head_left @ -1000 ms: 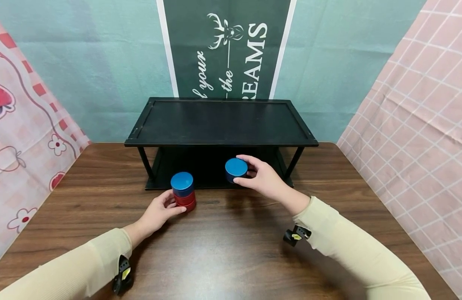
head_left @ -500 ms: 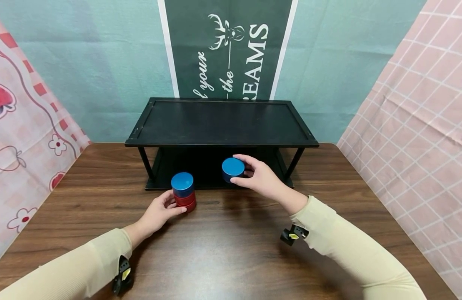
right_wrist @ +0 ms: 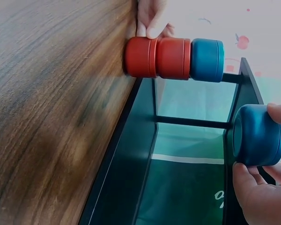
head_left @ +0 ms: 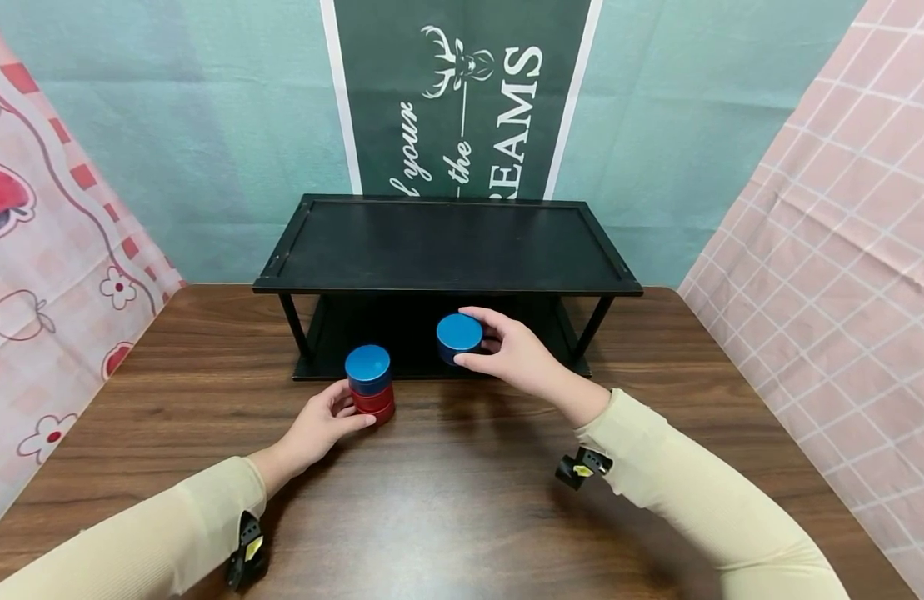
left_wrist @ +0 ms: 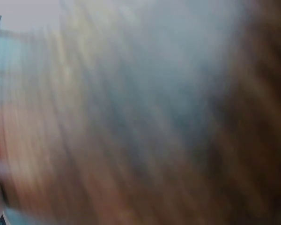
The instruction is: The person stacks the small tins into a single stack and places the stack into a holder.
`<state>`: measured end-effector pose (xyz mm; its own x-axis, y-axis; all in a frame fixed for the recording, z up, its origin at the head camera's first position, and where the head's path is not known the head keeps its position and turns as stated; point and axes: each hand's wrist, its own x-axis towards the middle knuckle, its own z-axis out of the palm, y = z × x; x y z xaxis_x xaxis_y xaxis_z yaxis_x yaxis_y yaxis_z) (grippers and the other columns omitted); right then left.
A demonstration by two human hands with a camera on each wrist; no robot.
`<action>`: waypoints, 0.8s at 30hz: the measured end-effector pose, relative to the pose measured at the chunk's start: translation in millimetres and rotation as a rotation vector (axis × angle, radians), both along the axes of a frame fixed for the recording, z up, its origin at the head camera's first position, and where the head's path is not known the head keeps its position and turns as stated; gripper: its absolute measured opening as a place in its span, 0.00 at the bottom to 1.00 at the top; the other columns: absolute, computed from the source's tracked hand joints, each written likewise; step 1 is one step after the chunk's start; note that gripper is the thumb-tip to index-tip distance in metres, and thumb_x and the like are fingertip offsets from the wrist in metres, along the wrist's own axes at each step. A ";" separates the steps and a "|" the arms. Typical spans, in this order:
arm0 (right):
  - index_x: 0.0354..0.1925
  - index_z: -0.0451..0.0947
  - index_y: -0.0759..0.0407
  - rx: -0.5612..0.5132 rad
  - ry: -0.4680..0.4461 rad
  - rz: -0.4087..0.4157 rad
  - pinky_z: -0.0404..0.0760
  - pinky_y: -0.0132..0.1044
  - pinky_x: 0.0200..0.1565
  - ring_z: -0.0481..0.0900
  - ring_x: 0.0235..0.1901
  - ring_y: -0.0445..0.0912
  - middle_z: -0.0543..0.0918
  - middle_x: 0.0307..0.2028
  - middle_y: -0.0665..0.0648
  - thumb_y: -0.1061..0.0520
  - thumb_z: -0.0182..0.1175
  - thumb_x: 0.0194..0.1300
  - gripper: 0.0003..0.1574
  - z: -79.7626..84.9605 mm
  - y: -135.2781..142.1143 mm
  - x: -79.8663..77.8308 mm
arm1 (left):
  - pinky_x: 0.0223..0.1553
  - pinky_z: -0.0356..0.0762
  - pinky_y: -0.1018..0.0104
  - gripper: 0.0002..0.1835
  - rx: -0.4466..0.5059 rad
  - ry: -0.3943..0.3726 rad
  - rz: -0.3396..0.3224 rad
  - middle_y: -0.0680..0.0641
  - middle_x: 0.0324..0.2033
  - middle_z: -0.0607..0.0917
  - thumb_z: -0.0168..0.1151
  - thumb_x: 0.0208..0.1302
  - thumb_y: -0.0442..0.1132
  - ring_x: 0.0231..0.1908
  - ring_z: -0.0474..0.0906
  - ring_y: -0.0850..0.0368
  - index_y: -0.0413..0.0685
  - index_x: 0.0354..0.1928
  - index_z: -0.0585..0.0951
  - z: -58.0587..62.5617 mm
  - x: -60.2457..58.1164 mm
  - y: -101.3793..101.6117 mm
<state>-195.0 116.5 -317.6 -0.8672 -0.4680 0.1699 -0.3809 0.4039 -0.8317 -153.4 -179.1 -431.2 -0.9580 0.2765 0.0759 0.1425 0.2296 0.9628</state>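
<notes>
A stack of round tins stands on the table, left of centre in the head view: a lower red tin (right_wrist: 140, 57), another red tin (right_wrist: 173, 58) over it, and a blue tin (head_left: 367, 367) on top. My left hand (head_left: 315, 429) holds the lowest red tin from the left, thumb at its front. To the right of the stack, a second blue tin (head_left: 459, 335) is raised off the table, gripped between the thumb and fingers of my right hand (head_left: 517, 354). The right wrist view shows this tin (right_wrist: 257, 136) apart from the stack, about level with its top or higher.
Behind the hands stands a black two-tier rack (head_left: 447, 246), its lower shelf (head_left: 409, 333) close behind both tins. The brown wooden table (head_left: 432, 500) reaches toward me. Patterned cloths hang on the left, back and right. The left wrist view is mostly blurred.
My right hand has carried the blue tin slowly leftward, nearer to the stack. The left hand and the stack have stayed in place.
</notes>
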 end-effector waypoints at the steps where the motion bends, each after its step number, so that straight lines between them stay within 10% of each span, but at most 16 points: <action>1: 0.63 0.66 0.62 -0.001 0.000 0.002 0.77 0.39 0.51 0.75 0.51 0.50 0.73 0.56 0.60 0.59 0.68 0.55 0.38 0.0 -0.7 0.0 | 0.56 0.69 0.56 0.32 0.000 -0.001 0.001 0.32 0.55 0.73 0.66 0.57 0.32 0.56 0.70 0.41 0.31 0.61 0.65 0.0 0.1 0.1; 24: 0.62 0.67 0.61 -0.011 0.018 0.031 0.76 0.41 0.52 0.76 0.50 0.49 0.73 0.55 0.59 0.60 0.68 0.55 0.37 4.2 -14.8 0.1 | 0.51 0.74 0.69 0.32 -0.004 0.095 -0.012 0.33 0.52 0.75 0.67 0.56 0.36 0.53 0.74 0.46 0.31 0.59 0.67 -5.4 -1.4 -0.1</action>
<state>-194.9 101.7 -313.4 -0.8489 -0.4928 0.1909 -0.4085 0.3827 -0.8286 -154.8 -179.2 -436.6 -0.9432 0.2883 0.1652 0.2360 0.2313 0.9438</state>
